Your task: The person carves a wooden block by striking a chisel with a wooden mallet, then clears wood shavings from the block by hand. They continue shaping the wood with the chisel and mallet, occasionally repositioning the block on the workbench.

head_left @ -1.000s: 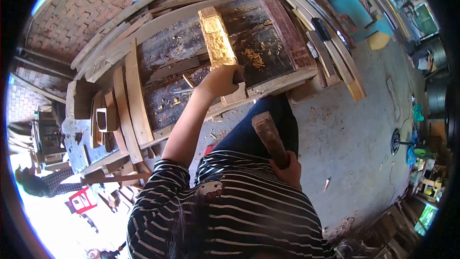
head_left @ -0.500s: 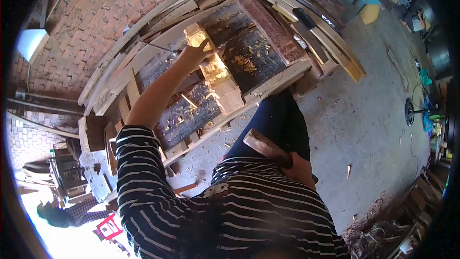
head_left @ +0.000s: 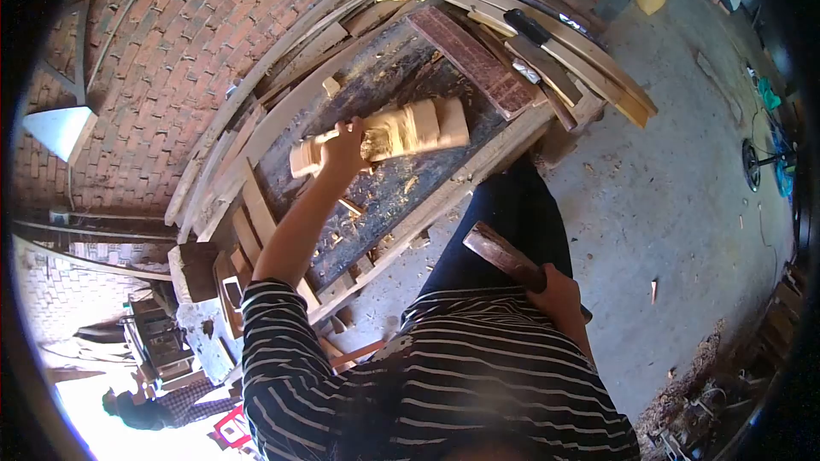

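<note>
A carved wooden block [head_left: 414,131], pale and yellowish with a hollowed middle, lies across the dark workbench top [head_left: 410,196]. My left hand [head_left: 342,149] is closed over the block near its left end, fingers curled across the top; the block looks smeared by motion. Low by my right thigh, my right hand [head_left: 559,294] grips a reddish-brown wooden mallet [head_left: 504,256], its thick end pointing up and left. Part of its handle is hidden in my fist.
Wood chips [head_left: 410,183] litter the bench, with a small offcut [head_left: 330,85] behind. A reddish plank [head_left: 470,60] lies along the right side, beside stacked boards and a black-handled tool [head_left: 527,27]. A brick wall [head_left: 171,77] stands behind; another person [head_left: 149,410] is at lower left.
The wooden block has turned from pointing towards me to lying crosswise on the bench, with my left hand on it. My right hand still holds the mallet low.
</note>
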A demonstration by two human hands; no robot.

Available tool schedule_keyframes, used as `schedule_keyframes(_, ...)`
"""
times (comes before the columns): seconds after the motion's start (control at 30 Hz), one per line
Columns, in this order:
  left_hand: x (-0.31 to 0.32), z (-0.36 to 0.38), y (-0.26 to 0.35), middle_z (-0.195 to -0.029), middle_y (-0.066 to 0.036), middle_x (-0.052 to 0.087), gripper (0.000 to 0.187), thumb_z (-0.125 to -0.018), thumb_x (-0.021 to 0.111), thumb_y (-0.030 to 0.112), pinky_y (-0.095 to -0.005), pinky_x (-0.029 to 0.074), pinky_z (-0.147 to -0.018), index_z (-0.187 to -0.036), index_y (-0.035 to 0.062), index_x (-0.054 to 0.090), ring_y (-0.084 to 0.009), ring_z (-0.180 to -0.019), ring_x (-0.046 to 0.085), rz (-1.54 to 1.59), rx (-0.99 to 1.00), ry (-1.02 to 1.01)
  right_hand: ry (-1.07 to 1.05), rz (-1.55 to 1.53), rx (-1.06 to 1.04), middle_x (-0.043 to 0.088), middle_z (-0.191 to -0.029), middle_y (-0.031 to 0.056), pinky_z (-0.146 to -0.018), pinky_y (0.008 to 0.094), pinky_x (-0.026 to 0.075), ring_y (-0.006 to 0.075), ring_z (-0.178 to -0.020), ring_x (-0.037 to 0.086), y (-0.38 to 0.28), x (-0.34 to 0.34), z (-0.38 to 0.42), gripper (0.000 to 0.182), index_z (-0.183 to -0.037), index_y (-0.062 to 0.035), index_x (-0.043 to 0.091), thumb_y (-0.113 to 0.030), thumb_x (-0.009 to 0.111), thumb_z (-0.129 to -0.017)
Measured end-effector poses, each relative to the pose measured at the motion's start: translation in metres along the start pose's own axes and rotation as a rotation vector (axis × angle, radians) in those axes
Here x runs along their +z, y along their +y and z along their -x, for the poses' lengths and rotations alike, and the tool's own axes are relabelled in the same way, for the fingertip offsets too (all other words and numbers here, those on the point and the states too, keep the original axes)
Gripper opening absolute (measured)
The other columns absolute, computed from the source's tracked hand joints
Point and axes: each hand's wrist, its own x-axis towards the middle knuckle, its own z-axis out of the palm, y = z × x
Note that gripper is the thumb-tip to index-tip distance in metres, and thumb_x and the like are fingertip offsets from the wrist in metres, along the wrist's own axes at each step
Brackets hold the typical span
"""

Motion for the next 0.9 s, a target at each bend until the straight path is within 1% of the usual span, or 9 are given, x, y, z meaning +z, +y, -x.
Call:
schedule_keyframes(0.03, -0.006, 0.007, 0.006, -0.129, -0.019, 0.049, 0.106, -0.053, 0.086, 0.045, -0.042, 0.055, -0.075, -0.14, 0.0172, 0.032, -0.0338, -0.096, 0.064, -0.006, -0.16, -0.032, -0.006, -0.007, -0.008, 0.066, -0.087, 0.0172, -0.073, 0.0448, 0.052, 0.0358, -0.083, 0.065, 0.0, 0.001, 0.0, 0.05, -0.102, -0.0079, 0.054, -0.037, 0.077, -0.068)
schedule_keyframes(0.13, -0.019, 0.022, -0.007, -0.115, -0.017, 0.06, 0.103, -0.054, 0.085, 0.049, -0.0411, 0.055, -0.075, -0.134, 0.0062, 0.036, -0.0293, -0.095, 0.066, 0.271, -0.213, -0.117, -0.007, -0.012, -0.019, 0.066, -0.085, 0.0171, -0.072, 0.0461, 0.051, 0.0373, -0.082, 0.064, 0.005, 0.001, -0.001, 0.048, -0.103, -0.0094, 0.057, -0.036, 0.074, -0.066)
schedule_keyframes(0.27, -0.009, 0.015, -0.019, -0.095, -0.013, 0.067, 0.104, -0.051, 0.082, 0.06, -0.0385, 0.054, -0.077, -0.121, -0.005, 0.041, -0.0271, -0.089, 0.067, 0.238, -0.225, -0.105, 0.004, -0.002, -0.055, 0.066, -0.088, 0.017, -0.074, 0.0456, 0.051, 0.0365, -0.084, 0.065, 0.009, 0.003, 0.0, 0.049, -0.102, -0.0086, 0.055, -0.037, 0.075, -0.067)
schedule_keyframes(0.37, -0.012, 0.015, -0.011, -0.096, -0.012, 0.067, 0.106, -0.051, 0.081, 0.062, -0.0379, 0.054, -0.077, -0.122, -0.0055, 0.04, -0.0273, -0.089, 0.067, 0.141, -0.24, -0.114, -0.012, 0.011, -0.058, 0.066, -0.09, 0.017, -0.074, 0.0452, 0.052, 0.0357, -0.085, 0.065, 0.007, 0.0, 0.001, 0.049, -0.101, -0.0079, 0.054, -0.037, 0.076, -0.069)
schedule_keyframes(0.57, -0.026, 0.028, 0.03, -0.119, -0.015, 0.06, 0.099, -0.055, 0.073, 0.073, -0.0381, 0.053, -0.08, -0.115, -0.0041, 0.057, -0.0265, -0.103, 0.063, 0.109, -0.226, -0.306, 0.01, 0.007, -0.069, 0.065, -0.088, 0.0174, -0.072, 0.0461, 0.051, 0.0363, -0.082, 0.065, 0.015, 0.01, 0.0, 0.049, -0.101, -0.0072, 0.052, -0.035, 0.076, -0.069)
schedule_keyframes(0.7, -0.013, 0.042, 0.045, -0.112, -0.014, 0.064, 0.085, -0.062, 0.075, 0.064, -0.0393, 0.053, -0.081, -0.113, -0.0026, 0.059, -0.0288, -0.103, 0.064, 0.221, -0.325, -0.245, 0.021, -0.004, -0.048, 0.065, -0.087, 0.0177, -0.069, 0.0459, 0.051, 0.0364, -0.081, 0.064, 0.011, 0.002, 0.002, 0.049, -0.098, -0.007, 0.051, -0.034, 0.077, -0.067)
schedule_keyframes(0.8, -0.005, 0.049, 0.026, -0.098, -0.017, 0.068, 0.07, -0.068, 0.075, 0.056, -0.0387, 0.054, -0.08, -0.108, 0.0008, 0.062, -0.0299, -0.092, 0.067, 0.357, -0.168, -0.206, 0.049, -0.018, -0.049, 0.065, -0.085, 0.0172, -0.068, 0.0459, 0.051, 0.0361, -0.079, 0.065, 0.019, 0.011, 0.0, 0.047, -0.096, -0.0073, 0.051, -0.034, 0.076, -0.067)
schedule_keyframes(0.87, -0.002, 0.053, 0.016, -0.08, -0.017, 0.067, 0.045, -0.076, 0.073, 0.039, -0.0382, 0.056, -0.067, -0.101, 0.0031, 0.063, -0.0274, -0.071, 0.067, 0.776, -0.093, -0.331, 0.064, -0.016, -0.082, 0.065, -0.083, 0.0167, -0.067, 0.0461, 0.051, 0.0361, -0.078, 0.065, 0.022, 0.012, 0.0, 0.047, -0.096, -0.0074, 0.051, -0.034, 0.077, -0.067)
schedule_keyframes(0.9, 0.003, 0.055, 0.014, -0.08, -0.017, 0.067, 0.045, -0.076, 0.073, 0.039, -0.0382, 0.056, -0.067, -0.101, 0.0031, 0.063, -0.0274, -0.071, 0.067, 0.772, -0.095, -0.337, 0.082, -0.008, -0.114, 0.065, -0.081, 0.0162, -0.066, 0.0463, 0.051, 0.0361, -0.078, 0.065, 0.022, 0.011, 0.001, 0.046, -0.096, -0.0075, 0.051, -0.033, 0.077, -0.067)
